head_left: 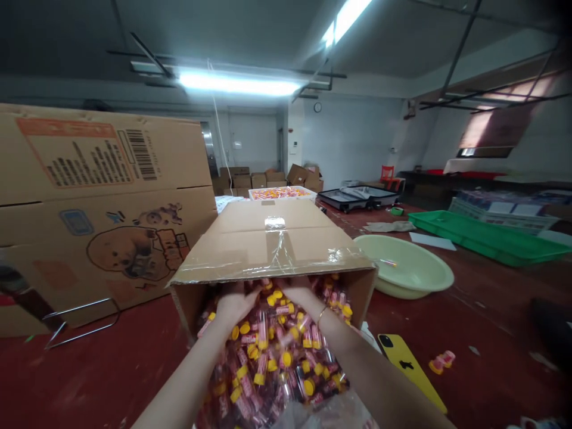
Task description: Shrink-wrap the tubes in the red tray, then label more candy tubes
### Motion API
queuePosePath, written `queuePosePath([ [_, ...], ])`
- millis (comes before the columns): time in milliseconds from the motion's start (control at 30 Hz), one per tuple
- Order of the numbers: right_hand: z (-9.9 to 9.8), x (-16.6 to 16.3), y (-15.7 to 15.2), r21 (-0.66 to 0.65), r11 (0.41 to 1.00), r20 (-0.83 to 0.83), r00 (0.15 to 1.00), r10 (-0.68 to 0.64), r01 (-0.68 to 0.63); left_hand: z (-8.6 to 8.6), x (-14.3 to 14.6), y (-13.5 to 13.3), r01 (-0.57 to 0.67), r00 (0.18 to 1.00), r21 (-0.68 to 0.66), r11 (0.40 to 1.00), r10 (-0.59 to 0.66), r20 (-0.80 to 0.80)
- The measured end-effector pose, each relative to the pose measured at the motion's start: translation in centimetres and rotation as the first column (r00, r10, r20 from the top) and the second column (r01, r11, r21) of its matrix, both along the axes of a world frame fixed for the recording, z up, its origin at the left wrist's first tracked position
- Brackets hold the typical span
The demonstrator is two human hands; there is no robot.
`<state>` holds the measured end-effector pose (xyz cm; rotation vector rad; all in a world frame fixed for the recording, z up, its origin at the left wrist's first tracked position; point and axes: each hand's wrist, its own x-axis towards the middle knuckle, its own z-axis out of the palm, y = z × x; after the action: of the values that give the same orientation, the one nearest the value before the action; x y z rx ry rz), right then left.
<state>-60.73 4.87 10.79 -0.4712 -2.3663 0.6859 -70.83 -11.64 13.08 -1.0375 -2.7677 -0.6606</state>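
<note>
On the yellow phone (419,381) there is an apple brand mark (406,364), on the large cardboard box (44,217) there are a barcode (142,155) and lines of print (89,164) too blurred to read, and the pink labels (284,310) of the small tubes (263,329) are also not readable.

A gold-coloured bangle (320,314) rings the right wrist (314,305), its band thin and curved. Both forearms (199,357) are bare, as are the left wrist (224,319) and the visible parts of both hands (239,302).

Two hands (236,304) (297,292), one phone (412,372), one basin (415,268) and countless tubes (263,330) show.
</note>
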Motion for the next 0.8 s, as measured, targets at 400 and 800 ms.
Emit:
queuePosePath([
  [400, -3.9, 10.6, -8.5, -0.022, 0.991, 0.072, 0.988, 0.134, -0.133, -2.5, 11.9, -5.1, 0.156, 0.982, -0.023, 0.988, -0.157, -0.101],
  [800, -3.7, 17.7, -10.5, -0.230, 0.890, 0.013, 0.913, 0.407, -0.393, -7.1, 20.9, -12.9, 0.359, 0.933, -0.095, 0.929, -0.353, 0.070],
])
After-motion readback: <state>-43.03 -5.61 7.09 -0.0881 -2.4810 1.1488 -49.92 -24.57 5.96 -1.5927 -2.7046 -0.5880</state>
